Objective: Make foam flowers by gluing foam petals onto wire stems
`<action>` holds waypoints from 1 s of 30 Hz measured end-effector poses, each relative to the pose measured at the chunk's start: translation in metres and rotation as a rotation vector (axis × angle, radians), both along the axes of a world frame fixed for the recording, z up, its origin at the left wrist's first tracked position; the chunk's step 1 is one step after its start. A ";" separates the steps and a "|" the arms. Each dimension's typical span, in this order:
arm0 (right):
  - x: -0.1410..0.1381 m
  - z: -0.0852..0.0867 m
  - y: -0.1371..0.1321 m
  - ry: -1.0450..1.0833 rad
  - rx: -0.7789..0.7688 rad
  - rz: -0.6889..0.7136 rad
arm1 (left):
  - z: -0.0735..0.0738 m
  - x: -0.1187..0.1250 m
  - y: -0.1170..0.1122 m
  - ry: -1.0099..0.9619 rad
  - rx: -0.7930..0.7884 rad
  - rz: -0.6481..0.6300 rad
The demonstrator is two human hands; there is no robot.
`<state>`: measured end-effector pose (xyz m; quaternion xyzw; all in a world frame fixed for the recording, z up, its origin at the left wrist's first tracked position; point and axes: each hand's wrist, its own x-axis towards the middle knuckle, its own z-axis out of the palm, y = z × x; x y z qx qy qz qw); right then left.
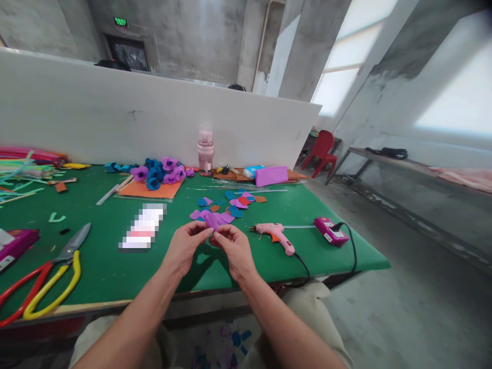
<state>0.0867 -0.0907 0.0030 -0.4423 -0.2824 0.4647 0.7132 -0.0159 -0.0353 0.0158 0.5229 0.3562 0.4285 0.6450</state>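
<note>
Near the table's front edge, my left hand (185, 247) and my right hand (237, 249) meet, thumbs almost touching. Both pinch a purple paper petal (211, 220) between thumb and fingers. Behind it lie more purple petals (226, 218), partly hidden by the held one. Farther back are scattered blue, orange, red and purple paper pieces (243, 200). To the right of my right hand a pink glue gun (274, 231) rests on its side, nozzle toward the hand, with a glue stick in its back.
The green table (115, 277) also bears large scissors (61, 261) at left and blue and purple paper flowers (157, 174) on orange sheets. A pink bottle (205, 154) stands by the white partition (154, 113). A magenta power box (331, 231) with a black cord lies right.
</note>
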 end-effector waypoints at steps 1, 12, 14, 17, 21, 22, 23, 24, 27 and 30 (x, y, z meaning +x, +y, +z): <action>0.000 0.000 0.000 -0.001 -0.003 -0.003 | 0.000 0.000 0.000 0.002 0.003 -0.002; 0.002 -0.001 -0.001 -0.134 0.014 -0.044 | 0.000 0.000 0.000 0.002 0.005 0.006; 0.002 -0.001 -0.002 -0.176 0.031 -0.051 | 0.000 0.000 0.001 0.005 0.010 0.005; 0.002 -0.001 -0.003 -0.251 0.054 -0.067 | -0.001 0.000 0.001 -0.009 0.001 0.003; 0.002 0.000 -0.004 -0.361 0.066 -0.102 | -0.001 0.000 0.001 -0.043 -0.033 -0.010; 0.002 0.001 -0.004 -0.373 0.062 -0.106 | 0.000 0.000 0.001 -0.046 -0.038 -0.014; 0.001 0.001 -0.005 -0.378 0.058 -0.109 | 0.000 0.000 0.001 -0.048 -0.041 -0.017; 0.001 0.002 -0.005 -0.379 0.054 -0.111 | 0.000 0.000 0.000 -0.049 -0.043 -0.020; 0.000 0.002 -0.005 -0.378 0.052 -0.115 | 0.000 0.000 0.000 -0.065 -0.050 -0.034; 0.000 0.002 -0.005 -0.384 0.066 -0.116 | -0.001 0.000 0.001 -0.100 -0.066 -0.046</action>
